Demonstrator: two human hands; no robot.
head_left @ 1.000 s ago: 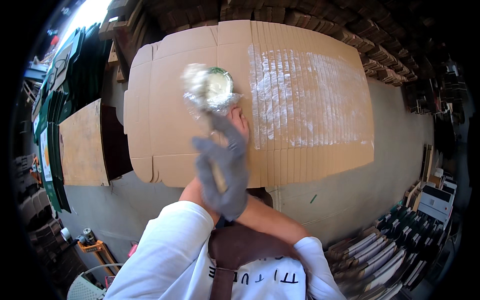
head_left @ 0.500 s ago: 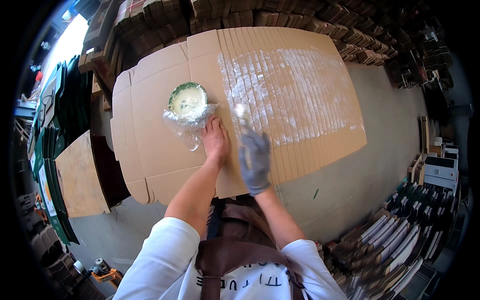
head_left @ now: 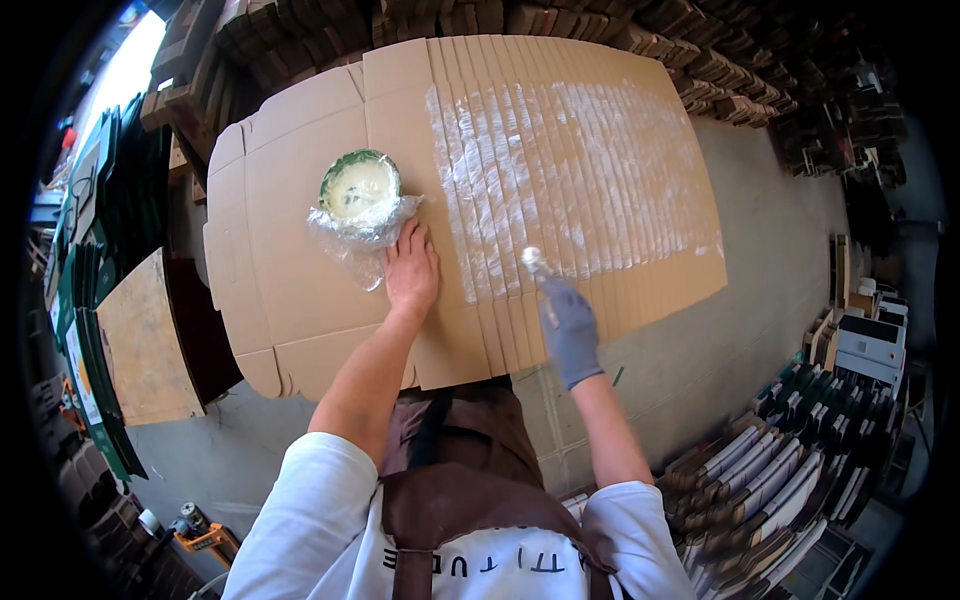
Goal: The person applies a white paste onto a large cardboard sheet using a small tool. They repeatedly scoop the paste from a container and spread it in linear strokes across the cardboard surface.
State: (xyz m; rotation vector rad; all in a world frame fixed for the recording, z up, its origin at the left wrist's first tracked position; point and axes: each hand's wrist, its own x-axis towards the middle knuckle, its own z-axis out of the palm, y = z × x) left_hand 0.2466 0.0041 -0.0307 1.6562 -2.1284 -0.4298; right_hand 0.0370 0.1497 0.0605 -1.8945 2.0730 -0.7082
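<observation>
My bare left hand [head_left: 412, 268] lies flat with its fingers stretched out on a large brown cardboard sheet [head_left: 275, 240], next to crumpled clear plastic film [head_left: 352, 238]. The film partly wraps a green-rimmed bowl [head_left: 394, 178] of creamy white paste. A grey glove covers my right hand [head_left: 571, 325], which is closed round the handle of a brush [head_left: 535, 262]. The pale brush tip is over the near part of several overlapped cardboard sheets [head_left: 510, 318], whose exposed strips are streaked with wet white paste. Whether the bristles touch the cardboard, I cannot tell.
Stacks of flat cardboard [head_left: 720, 75] line the far side. Green folded boards [head_left: 85, 340] and a wooden panel [head_left: 150, 345] stand at left. Rows of upright folded pieces [head_left: 740, 480] and a white machine [head_left: 868, 345] are at right on the grey floor.
My right hand and the brush have swept right and toward me across the strips. The left hand stays on the cardboard beside the film. The whole view has shifted slightly.
</observation>
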